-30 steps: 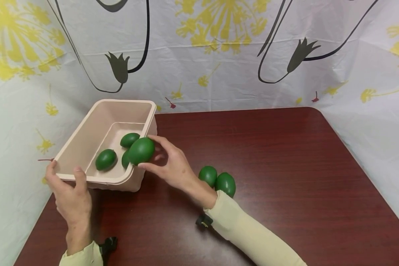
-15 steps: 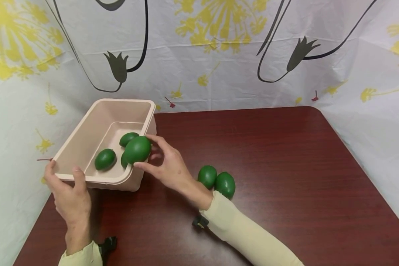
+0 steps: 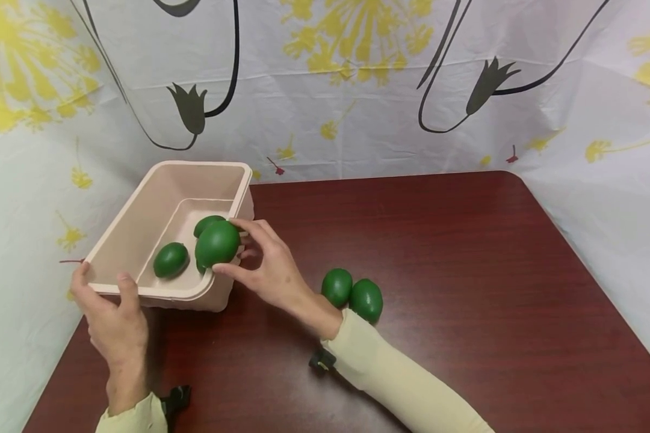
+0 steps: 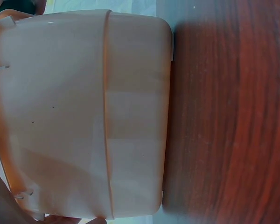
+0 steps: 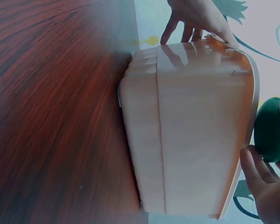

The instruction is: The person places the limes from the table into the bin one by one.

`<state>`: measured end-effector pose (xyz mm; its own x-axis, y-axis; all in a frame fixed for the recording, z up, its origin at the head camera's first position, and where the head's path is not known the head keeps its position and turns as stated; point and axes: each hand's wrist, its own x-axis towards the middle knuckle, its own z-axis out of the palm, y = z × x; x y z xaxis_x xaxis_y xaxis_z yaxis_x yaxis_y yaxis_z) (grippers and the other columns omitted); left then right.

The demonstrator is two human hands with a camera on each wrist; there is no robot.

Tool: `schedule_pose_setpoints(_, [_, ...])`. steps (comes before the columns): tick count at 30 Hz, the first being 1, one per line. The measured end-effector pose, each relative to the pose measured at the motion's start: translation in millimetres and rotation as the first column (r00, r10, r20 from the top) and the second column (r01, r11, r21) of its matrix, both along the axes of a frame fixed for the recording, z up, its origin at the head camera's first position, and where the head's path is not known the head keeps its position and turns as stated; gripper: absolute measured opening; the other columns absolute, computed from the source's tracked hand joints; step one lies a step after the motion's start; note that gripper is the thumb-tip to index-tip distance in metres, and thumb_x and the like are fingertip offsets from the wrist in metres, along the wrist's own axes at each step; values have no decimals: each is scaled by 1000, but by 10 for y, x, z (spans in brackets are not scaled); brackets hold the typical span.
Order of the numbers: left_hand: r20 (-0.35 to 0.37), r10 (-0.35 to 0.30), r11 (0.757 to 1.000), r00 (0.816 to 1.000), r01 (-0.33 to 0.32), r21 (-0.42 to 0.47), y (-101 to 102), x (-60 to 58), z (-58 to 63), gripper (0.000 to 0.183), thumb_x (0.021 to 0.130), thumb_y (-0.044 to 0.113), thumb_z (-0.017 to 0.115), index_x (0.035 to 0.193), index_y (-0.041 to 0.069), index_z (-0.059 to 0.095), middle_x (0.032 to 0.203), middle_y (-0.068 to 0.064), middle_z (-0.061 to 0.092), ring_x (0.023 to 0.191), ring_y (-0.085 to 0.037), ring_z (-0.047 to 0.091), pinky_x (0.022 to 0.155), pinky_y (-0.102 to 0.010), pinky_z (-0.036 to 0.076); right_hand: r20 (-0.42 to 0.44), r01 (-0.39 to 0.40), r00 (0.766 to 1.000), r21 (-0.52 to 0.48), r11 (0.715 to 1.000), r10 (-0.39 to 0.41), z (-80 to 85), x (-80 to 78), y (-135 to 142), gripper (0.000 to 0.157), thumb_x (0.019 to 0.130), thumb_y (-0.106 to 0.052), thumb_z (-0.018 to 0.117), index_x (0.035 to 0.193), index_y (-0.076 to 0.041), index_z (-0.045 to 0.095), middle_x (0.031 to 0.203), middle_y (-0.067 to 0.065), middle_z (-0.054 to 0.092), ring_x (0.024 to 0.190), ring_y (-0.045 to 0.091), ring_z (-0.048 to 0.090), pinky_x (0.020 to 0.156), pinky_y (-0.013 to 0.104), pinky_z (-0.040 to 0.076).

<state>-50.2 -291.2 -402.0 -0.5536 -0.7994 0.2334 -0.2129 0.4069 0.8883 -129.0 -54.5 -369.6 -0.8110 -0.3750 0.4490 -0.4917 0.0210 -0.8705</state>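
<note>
- Pinching a green fruit (image 3: 218, 243) between thumb and fingers of the right hand (image 3: 275, 273), with most of its bulk poking leftward past the fingertips.
- Held above the right-side rim of the tub (image 3: 151, 216); judged decisive, with the tub's hollow just left of and below those fingertips.
- Turned with its long axis roughly along that rim; cannot tell whether touching it.
- Gripping the tub's near-left corner with the left hand (image 3: 118, 328), farther from the held fruit than the right.
- Visible left of the right fingertips, down inside the tub: a loose fruit (image 3: 170, 260), plus two partly hidden behind the held one.
- Left on the table (image 3: 466, 252), behind the right fingers near the wrist: two spare fruits (image 3: 337, 287).
</note>
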Motion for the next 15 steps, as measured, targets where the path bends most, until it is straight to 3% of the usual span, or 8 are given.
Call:
schedule_pose_setpoints(7, [-4,4,1000,1000,-4,1,3,-8,-4,64,94,51,53,154,49,33,164,7,41,138,-51,47,107,-66,28,-54,26,998,55,998,-24,10,-9,-35,70,82,-19,89,143,-12,57,118,6,60,99,24,66,88,18,52])
schedule_pose_setpoints(15, [0,6,1000,1000,-6,3,2,0,-1,64,94,50,52,155,49,33,164,7,42,137,-53,47,107,-67,28,-78,38,996,82,996,-31,8,0,-75,70,83,-22,88,145,-15,56,119,4,61,100,18,62,90,27,55])
